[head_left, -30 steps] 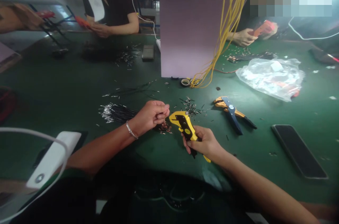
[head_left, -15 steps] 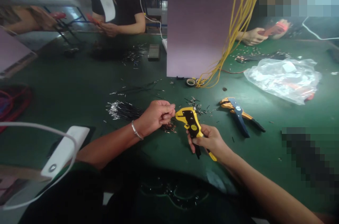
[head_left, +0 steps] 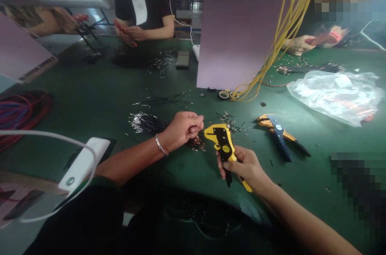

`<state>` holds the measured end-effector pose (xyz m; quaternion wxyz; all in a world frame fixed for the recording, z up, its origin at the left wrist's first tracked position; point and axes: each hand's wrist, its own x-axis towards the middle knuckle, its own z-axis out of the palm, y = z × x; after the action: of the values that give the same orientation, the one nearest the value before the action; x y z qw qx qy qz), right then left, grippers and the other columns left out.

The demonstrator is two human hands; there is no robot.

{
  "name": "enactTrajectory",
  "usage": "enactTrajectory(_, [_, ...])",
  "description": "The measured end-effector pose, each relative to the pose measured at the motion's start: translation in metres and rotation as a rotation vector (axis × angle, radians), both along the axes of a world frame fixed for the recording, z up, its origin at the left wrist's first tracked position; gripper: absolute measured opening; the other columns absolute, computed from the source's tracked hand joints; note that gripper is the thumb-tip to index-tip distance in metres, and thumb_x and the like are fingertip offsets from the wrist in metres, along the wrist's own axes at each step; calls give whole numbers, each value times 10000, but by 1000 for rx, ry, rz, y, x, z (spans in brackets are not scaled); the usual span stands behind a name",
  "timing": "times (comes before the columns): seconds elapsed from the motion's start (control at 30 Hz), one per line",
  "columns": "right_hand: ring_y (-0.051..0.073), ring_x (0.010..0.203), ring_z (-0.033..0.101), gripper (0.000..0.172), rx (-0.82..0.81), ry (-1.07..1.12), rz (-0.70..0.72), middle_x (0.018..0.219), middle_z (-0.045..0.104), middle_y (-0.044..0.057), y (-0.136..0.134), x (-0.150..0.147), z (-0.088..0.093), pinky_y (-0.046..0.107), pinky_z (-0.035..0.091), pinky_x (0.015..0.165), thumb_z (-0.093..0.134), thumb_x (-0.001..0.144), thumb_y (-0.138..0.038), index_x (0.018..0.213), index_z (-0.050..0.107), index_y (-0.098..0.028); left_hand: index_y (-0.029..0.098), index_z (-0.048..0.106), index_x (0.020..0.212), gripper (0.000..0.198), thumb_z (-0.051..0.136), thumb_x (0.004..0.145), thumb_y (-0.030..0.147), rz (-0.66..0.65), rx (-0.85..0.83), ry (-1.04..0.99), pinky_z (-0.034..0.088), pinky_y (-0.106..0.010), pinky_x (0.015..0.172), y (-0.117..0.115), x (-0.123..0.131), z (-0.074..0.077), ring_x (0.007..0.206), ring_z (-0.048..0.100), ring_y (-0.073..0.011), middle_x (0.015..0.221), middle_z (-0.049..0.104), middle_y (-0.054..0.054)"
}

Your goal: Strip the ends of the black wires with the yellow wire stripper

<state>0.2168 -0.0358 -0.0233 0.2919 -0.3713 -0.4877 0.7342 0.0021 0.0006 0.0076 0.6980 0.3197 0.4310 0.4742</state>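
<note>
My right hand grips the handles of a yellow and black wire stripper, its jaws pointing up and left. My left hand is closed in a pinch just left of the jaws, fingertips pressed together on something too thin to make out. A silver bracelet sits on that wrist. Under and behind my left hand lies a bundle of short black wires with bare ends on the green table. A small heap of stripped bits lies between my hands.
A second stripper with orange and blue handles lies to the right. Yellow wires hang beside a purple board. A clear plastic bag is at far right. Other people's hands work across the table. A white device with cable sits near left.
The view has shifted, so everything sits further right in the picture. My left hand drew a little away from the stripper jaws; my right hand keeps its grip.
</note>
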Motion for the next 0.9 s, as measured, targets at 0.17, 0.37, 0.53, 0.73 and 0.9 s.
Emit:
enactTrajectory(0.17, [139, 484, 607, 195, 4, 36, -11, 679, 670, 17, 0, 2, -3, 280, 462, 505, 689, 675, -178, 858, 634, -141, 136, 454, 555, 303, 628, 803, 141, -45, -33, -51, 145, -153, 322, 5, -2, -3, 385, 307, -16, 514, 460, 17])
enactTrajectory(0.37, [149, 508, 608, 193, 14, 51, -21, 678, 672, 19, 7, 1, -13, 289, 468, 523, 696, 699, -186, 878, 643, -140, 121, 494, 578, 270, 626, 813, 144, -28, -35, -3, 168, -151, 328, -1, 1, 0, 388, 311, -10, 542, 496, 1])
enactTrajectory(0.53, [148, 507, 610, 208, -26, 122, -6, 711, 677, 22, 7, 2, -15, 293, 481, 526, 698, 697, -171, 897, 650, -138, 110, 511, 574, 257, 614, 809, 127, 0, -13, 10, 165, -154, 328, -1, 1, -1, 391, 322, -14, 550, 509, -7])
enactTrajectory(0.73, [149, 509, 608, 226, -73, 170, -2, 735, 683, 28, 1, 1, -15, 294, 481, 516, 693, 695, -157, 919, 664, -141, 130, 477, 550, 290, 623, 801, 121, -16, -33, -9, 153, -152, 328, 3, -1, -4, 371, 302, -11, 505, 466, 19])
enactTrajectory(0.9, [155, 515, 615, 215, -66, 146, -78, 702, 678, 23, 14, 9, -8, 301, 505, 545, 694, 669, -155, 883, 671, -148, 126, 480, 539, 299, 598, 814, 116, -11, -40, 9, 149, -154, 331, -4, -2, 4, 365, 279, -5, 523, 492, 3])
